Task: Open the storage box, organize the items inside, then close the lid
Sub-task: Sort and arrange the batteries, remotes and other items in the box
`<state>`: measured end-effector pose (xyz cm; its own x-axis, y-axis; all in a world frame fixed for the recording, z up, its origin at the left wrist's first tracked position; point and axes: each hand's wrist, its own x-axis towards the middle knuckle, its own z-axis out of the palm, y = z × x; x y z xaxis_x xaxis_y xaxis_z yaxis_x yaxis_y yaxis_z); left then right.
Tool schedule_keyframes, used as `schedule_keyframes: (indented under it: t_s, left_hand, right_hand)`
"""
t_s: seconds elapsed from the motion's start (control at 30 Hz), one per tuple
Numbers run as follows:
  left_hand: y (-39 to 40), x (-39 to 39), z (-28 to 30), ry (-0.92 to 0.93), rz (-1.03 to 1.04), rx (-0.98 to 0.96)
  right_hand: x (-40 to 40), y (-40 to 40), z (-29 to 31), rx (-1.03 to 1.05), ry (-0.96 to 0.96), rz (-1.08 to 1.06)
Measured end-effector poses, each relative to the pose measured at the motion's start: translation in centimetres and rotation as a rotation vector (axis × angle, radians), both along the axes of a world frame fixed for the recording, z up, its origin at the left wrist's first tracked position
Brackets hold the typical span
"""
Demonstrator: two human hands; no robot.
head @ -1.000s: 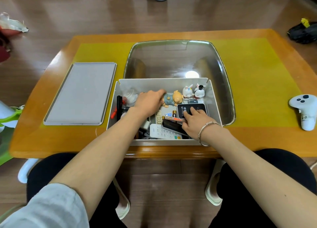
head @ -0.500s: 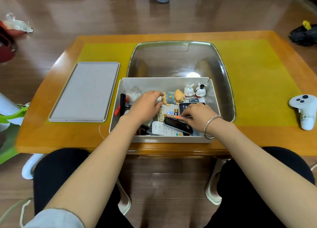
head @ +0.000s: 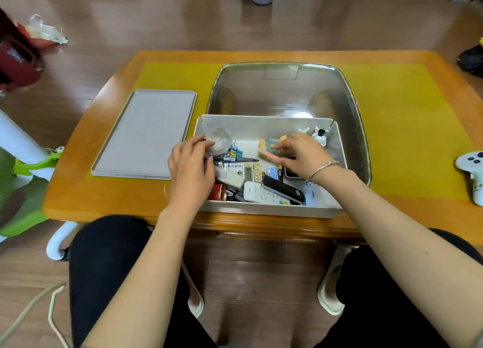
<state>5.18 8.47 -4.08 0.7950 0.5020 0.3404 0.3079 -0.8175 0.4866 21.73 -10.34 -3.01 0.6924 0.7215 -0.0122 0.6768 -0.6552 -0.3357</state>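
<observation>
reaching into the storage box [head: 269, 210], left hand [head: 189, 168] fingers pinch a black pen [head: 236, 160]; right hand [head: 300, 155] fingers pinch an orange marker [head: 269, 156].

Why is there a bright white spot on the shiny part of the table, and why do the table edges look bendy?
In the head view, the white spot is a light's glare on the table's glass panel, behind the storage box; the wide-angle lens curves the table edges.

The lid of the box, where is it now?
In the head view the lid lies flat on the table, off the box and just to its left, beside the left hand.
</observation>
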Motion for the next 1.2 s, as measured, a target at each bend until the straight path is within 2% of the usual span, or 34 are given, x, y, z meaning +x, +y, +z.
schedule_keyframes:
  t_s: [0.07, 0.17, 0.27, 0.33, 0.43, 0.5, 0.63, 0.77, 0.97, 1.2]
  left_hand:
    - [0.0, -0.6, -0.6, -0.027, 0.051, -0.040]
    - [0.2, -1.0, -1.5, -0.053, 0.094, -0.132]
    - [0.4, -1.1, -1.9, -0.083, 0.082, -0.239]
    - [0.6, -1.2, -2.1, -0.094, 0.087, -0.272]
    - [0.6, -1.1, -2.2, -0.097, 0.095, -0.292]
    - [0.6, -1.1, -2.3, -0.096, 0.100, -0.306]
    - [0.7, -1.1, -2.2, -0.105, 0.108, -0.310]
    - [0.7, -1.2, -2.1, -0.107, 0.090, -0.306]
    - [0.7, -1.1, -2.4, -0.122, 0.083, -0.344]
    - [0.6, -1.1, -2.3, -0.130, 0.104, -0.387]
  right_hand:
    - [-0.5, 0.4, -0.2, 0.029, 0.052, 0.023]
    - [-2.5, 1.9, -0.3, 0.115, 0.269, 0.100]
    - [-3.9, 4.0, -0.6, 0.070, 0.332, 0.178]
    - [-4.5, 5.3, -0.8, -0.035, 0.327, 0.208]
    - [-5.2, 6.8, -1.2, -0.152, 0.193, 0.229]
    - [-5.3, 7.0, -1.2, -0.125, 0.169, 0.221]
    - [-5.0, 5.8, 0.0, 0.041, 0.357, 0.158]
    - [-3.3, 2.6, 1.4, 0.234, 0.303, -0.003]
    - [-0.8, -2.3, 1.6, 0.183, 0.243, -0.146]
    - [-0.9, -4.2, 1.7, 0.040, 0.299, -0.081]
